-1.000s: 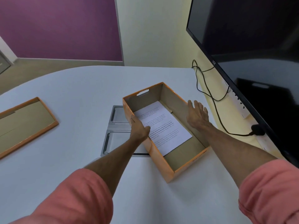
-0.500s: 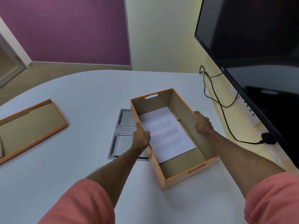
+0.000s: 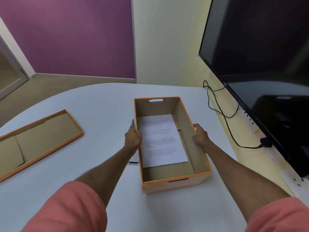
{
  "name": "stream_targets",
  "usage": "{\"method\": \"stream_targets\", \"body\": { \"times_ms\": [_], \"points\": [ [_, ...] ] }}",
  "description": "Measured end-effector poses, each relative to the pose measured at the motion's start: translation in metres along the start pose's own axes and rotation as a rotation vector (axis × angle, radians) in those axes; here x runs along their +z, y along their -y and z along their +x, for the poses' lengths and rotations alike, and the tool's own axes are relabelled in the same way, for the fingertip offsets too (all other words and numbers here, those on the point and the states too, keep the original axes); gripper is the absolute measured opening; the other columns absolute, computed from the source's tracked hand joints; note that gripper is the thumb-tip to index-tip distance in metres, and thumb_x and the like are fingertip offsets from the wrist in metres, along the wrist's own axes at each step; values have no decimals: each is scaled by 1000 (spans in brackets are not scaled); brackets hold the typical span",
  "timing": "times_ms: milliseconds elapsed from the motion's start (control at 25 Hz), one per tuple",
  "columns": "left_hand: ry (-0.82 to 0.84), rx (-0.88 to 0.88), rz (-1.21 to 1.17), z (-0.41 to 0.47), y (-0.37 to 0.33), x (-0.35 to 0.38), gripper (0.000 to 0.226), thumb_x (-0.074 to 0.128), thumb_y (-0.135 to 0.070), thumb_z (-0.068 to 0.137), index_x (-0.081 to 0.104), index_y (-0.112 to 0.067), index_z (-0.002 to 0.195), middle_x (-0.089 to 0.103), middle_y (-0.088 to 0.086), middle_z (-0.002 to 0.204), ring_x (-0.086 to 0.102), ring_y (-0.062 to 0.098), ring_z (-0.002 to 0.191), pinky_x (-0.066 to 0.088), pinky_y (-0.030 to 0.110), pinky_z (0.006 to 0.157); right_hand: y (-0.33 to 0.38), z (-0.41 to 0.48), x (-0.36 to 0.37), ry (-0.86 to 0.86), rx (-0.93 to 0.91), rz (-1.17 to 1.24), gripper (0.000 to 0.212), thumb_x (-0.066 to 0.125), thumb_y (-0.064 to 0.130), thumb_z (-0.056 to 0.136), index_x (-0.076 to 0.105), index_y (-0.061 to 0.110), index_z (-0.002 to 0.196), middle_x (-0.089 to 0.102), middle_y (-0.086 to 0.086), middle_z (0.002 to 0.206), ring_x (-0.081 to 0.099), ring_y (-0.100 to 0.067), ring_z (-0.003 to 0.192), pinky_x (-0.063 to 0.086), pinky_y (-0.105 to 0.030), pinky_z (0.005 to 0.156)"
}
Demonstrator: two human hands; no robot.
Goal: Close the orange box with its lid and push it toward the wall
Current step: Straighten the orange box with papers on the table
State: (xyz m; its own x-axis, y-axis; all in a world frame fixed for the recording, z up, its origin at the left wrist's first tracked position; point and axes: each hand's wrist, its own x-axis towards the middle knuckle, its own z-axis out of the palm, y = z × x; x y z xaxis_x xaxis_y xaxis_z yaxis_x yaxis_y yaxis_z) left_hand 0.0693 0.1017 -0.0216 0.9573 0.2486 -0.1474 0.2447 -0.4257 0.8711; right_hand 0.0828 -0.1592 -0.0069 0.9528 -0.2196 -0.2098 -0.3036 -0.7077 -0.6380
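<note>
Orange box (image 3: 173,185) between both hands' fingers (image 3: 133,129).

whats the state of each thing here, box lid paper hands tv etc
orange box: open, no lid on, upright on the table, held by both long walls
lid: off, lying inside-up on the table, far left of the box
paper: flat on the box floor, printed side up
left hand: gripping the box's left wall
right hand: gripping the box's right wall
tv: screen dark
cable: plugged in below the tv
</note>
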Motion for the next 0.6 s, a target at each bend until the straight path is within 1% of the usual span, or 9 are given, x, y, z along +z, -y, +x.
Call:
{"method": "stream_targets", "body": {
  "times_ms": [80, 120, 160, 200, 240, 320, 440, 520, 600],
  "points": [
    [-44, -57, -56, -9, 6, -26, 41, 47, -23, 100, 44, -3, 135, 54, 19, 136, 56, 36, 121, 48, 37, 92, 18, -29, 10, -12, 17, 34, 60, 38, -15, 87, 41, 14, 140, 56, -19, 112, 59, -36, 95, 49, -32, 60],
    [-49, -68, -73, -14, 11, -38, 41, 49, -24, 99, 45, -3, 134, 55, 18, 134, 56, 35, 120, 48, 37, 92, 25, -43, 16, -19, 31, 49, 58, 38, -14, 87, 43, 13, 138, 57, -21, 119, 60, -38, 102, 53, -39, 70],
    [-41, -67, -82, -21, 17, -51, 41, 50, -24, 98, 46, -3, 133, 56, 15, 130, 57, 33, 117, 48, 37, 91, 31, -57, 24, -26, 43, 61, 56, 38, -14, 87, 44, 11, 137, 57, -22, 123, 59, -39, 107, 54, -41, 75],
    [-17, -58, -83, -29, 24, -63, 40, 52, -23, 98, 47, -2, 132, 57, 11, 123, 57, 30, 111, 47, 36, 88, 35, -71, 32, -34, 53, 75, 54, 38, -14, 87, 45, 9, 136, 57, -22, 125, 59, -39, 108, 53, -39, 71],
    [18, -41, -79, -37, 33, -76, 40, 54, -19, 96, 48, -2, 132, 56, 8, 117, 55, 25, 104, 46, 33, 83, 40, -88, 41, -42, 64, 94, 55, 38, -15, 87, 45, 9, 136, 56, -22, 126, 59, -38, 106, 50, -32, 63],
    [95, -19, -47, -53, 53, -99, 36, 52, -9, 94, 47, -3, 130, 57, 9, 117, 53, 22, 97, 44, 32, 80, 48, -116, 58, -49, 84, 125, 58, 37, -16, 87, 44, 11, 137, 56, -21, 126, 59, -34, 100, 40, -23, 50],
    [152, -12, 14, -79, 78, -131, 33, 45, -1, 92, 48, -3, 126, 58, 15, 116, 54, 24, 93, 46, 33, 75, 55, -157, 86, -57, 110, 141, 59, 36, -15, 87, 44, 12, 138, 57, -20, 125, 60, -36, 106, 38, -20, 48],
    [172, -21, 24, -92, 89, -145, 30, 43, -6, 95, 48, -4, 125, 57, 13, 114, 54, 22, 92, 45, 32, 73, 56, -179, 101, -67, 135, 126, 57, 36, -16, 86, 44, 10, 136, 56, -22, 125, 59, -38, 108, 38, -21, 50],
    [196, -30, 29, -104, 101, -159, 28, 41, -14, 99, 47, -5, 125, 57, 12, 114, 53, 20, 89, 44, 29, 70, 57, -201, 116, -66, 155, 128, 57, 35, -16, 86, 43, 10, 136, 55, -22, 124, 60, -37, 104, 38, -23, 52]
  ]
}}
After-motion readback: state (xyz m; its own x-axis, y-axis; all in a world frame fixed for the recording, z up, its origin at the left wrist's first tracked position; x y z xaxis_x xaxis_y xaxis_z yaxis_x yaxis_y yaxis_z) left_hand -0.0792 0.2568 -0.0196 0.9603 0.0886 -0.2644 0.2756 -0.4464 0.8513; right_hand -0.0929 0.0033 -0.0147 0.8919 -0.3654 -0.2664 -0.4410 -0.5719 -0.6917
